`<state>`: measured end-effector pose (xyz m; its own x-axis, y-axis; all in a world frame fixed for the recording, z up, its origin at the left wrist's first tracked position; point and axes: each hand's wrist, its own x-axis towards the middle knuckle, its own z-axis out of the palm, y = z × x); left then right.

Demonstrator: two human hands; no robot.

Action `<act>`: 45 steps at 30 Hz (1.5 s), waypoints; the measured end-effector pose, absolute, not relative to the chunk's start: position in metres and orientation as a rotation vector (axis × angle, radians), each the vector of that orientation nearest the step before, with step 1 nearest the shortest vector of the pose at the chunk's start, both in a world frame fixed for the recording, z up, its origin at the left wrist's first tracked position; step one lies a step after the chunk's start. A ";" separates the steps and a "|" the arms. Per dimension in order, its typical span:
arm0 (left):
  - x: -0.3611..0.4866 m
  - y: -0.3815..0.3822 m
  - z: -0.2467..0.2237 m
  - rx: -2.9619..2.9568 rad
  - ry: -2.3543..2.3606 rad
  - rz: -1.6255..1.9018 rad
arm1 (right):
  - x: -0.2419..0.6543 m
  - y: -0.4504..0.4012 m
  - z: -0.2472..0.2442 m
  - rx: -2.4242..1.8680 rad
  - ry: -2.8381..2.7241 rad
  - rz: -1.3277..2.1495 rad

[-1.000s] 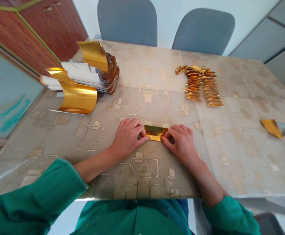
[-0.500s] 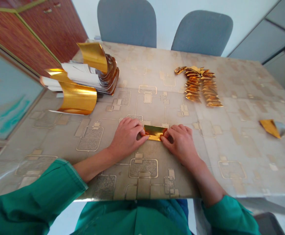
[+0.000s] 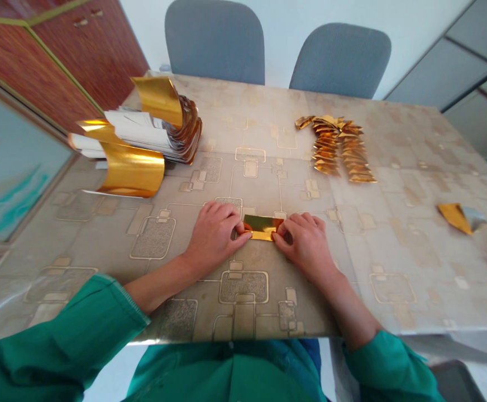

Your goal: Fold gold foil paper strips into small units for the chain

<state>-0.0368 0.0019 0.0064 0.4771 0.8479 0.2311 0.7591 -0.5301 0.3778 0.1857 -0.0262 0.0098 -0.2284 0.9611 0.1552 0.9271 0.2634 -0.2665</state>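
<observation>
A small strip of shiny gold foil paper [image 3: 262, 224] lies near the front of the table, with a crease running along its length. My left hand [image 3: 217, 226] pinches its left end between thumb and fingers. At the right end, my right hand [image 3: 304, 240] has the same kind of pinch, thumb on the near edge. Both wrists are low over the tablecloth. The ends of the strip are covered by my fingertips.
Back left on the patterned tablecloth [image 3: 243, 312] stands a stack of gold foil sheets [image 3: 143, 128], some curled. Rows of folded gold pieces [image 3: 339, 145] lie back right. A gold and silver piece [image 3: 457, 218] lies far right. Two grey chairs [image 3: 216, 42] stand behind the table.
Both hands keep their pinch on the gold strip, almost unmoved. The view has shifted slightly, and a pale object at the far right edge shows more.
</observation>
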 end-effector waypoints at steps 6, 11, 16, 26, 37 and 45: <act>-0.043 0.004 0.001 2.515 1.490 0.596 | 0.185 -0.025 0.008 -1.743 -2.237 0.158; -0.046 -0.002 0.007 2.710 1.400 0.679 | 0.184 -0.025 0.009 -1.745 -2.235 0.158; -0.026 -0.026 0.006 2.947 0.888 0.693 | 0.185 -0.024 0.009 -1.742 -2.247 0.149; -0.030 -0.037 -0.010 2.865 0.949 0.350 | 0.183 -0.024 0.008 -1.755 -2.239 0.138; -0.029 -0.039 -0.005 2.846 0.971 0.313 | 0.186 -0.054 0.021 -1.562 -2.256 -0.069; -0.031 -0.037 -0.007 2.875 0.962 0.279 | 0.172 -0.082 0.002 -1.576 -2.381 -0.101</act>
<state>-0.0314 -0.0368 -0.0073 0.7838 0.6044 0.1424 0.5867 -0.7960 0.1489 0.1725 -0.0816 0.0020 -0.3638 0.8908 0.2722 0.9107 0.4015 -0.0969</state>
